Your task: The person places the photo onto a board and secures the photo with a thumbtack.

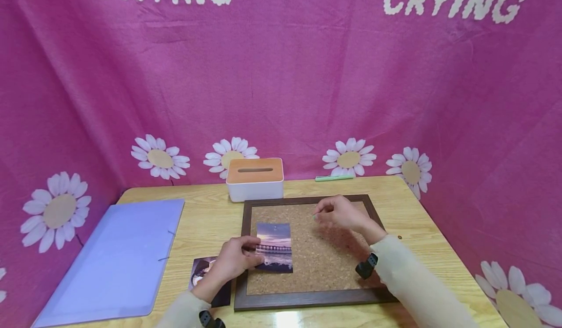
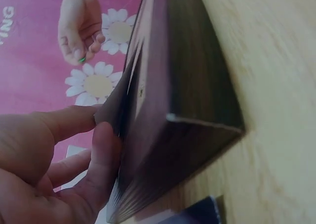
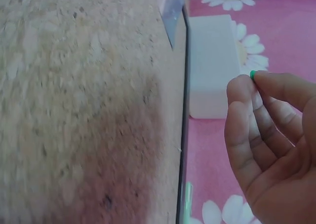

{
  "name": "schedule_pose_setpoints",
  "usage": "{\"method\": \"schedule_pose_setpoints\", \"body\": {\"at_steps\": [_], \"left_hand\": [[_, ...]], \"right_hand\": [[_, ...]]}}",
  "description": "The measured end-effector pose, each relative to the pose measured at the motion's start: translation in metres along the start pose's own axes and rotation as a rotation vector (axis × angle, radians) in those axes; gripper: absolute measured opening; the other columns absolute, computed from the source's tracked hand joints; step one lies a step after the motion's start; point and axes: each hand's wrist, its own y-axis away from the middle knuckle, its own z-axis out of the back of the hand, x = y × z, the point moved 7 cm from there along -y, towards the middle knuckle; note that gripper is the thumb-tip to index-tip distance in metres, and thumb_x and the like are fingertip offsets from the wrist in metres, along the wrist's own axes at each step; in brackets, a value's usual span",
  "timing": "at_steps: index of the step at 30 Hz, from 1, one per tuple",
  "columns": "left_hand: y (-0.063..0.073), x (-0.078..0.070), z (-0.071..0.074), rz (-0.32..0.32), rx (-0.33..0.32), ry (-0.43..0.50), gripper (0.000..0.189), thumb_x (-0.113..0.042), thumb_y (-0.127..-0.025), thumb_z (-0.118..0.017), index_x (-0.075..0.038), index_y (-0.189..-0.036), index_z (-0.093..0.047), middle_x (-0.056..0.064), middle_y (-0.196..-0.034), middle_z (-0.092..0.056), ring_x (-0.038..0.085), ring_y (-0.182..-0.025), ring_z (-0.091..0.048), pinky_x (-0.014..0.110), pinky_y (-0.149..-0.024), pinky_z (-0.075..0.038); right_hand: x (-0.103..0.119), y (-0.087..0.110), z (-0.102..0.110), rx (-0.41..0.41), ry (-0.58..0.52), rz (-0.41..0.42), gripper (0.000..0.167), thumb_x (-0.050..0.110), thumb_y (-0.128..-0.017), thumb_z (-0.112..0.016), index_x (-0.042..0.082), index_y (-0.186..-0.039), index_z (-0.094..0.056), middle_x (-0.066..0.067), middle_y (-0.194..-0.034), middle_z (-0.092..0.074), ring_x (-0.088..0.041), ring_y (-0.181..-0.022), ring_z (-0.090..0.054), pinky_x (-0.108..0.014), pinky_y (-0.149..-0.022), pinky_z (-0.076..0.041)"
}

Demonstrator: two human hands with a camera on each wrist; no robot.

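Note:
My left hand point(image 1: 234, 257) pinches the left edge of a sunset pier photo point(image 1: 276, 252) between thumb and fingers. The photo lies over the left part of a dark-framed cork board point(image 1: 325, 264); in the left wrist view its held edge point(image 2: 112, 98) stands a little off the board. Above the cork, right of the photo, my right hand point(image 1: 340, 213) holds a small green push pin point(image 3: 252, 74) between thumb and index finger. Only the pin's green end shows; the rest is hidden by the fingertips. A second, dark photo point(image 1: 224, 296) lies on the table, partly under my left forearm.
Behind the board stands a white tissue box point(image 1: 255, 190) with a wooden lid. A green, pen-like object point(image 1: 333, 177) lies at the table's back edge. A pale blue folder point(image 1: 118, 259) covers the left side. Pink cloth hangs point(image 1: 281, 84) around the table.

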Motion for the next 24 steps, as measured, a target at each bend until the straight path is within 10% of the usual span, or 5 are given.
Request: {"method": "schedule_pose_setpoints", "body": {"at_steps": [17, 24], "left_hand": [[-0.003, -0.006, -0.005, -0.044, -0.03, -0.217, 0.043, -0.009, -0.077, -0.084, -0.001, -0.117, -0.071, 0.017, -0.109, -0.065, 0.007, -0.052, -0.062, 0.025, -0.059, -0.055], [-0.003, -0.01, -0.004, -0.083, -0.06, -0.358, 0.043, -0.012, -0.072, -0.087, -0.006, -0.113, -0.074, 0.008, -0.104, -0.067, 0.018, -0.087, -0.065, 0.035, -0.078, -0.055]], "right_hand": [[0.006, -0.029, -0.05, 0.054, -0.05, -0.049, 0.012, 0.002, -0.094, -0.064, -0.004, -0.096, -0.073, -0.012, -0.08, -0.074, -0.016, -0.067, -0.07, -0.034, -0.065, -0.062], [0.014, -0.041, -0.065, 0.065, 0.041, -0.012, 0.011, 0.01, -0.094, -0.067, 0.003, -0.09, -0.074, -0.007, -0.074, -0.07, -0.013, -0.065, -0.063, -0.031, -0.06, -0.058]]}}
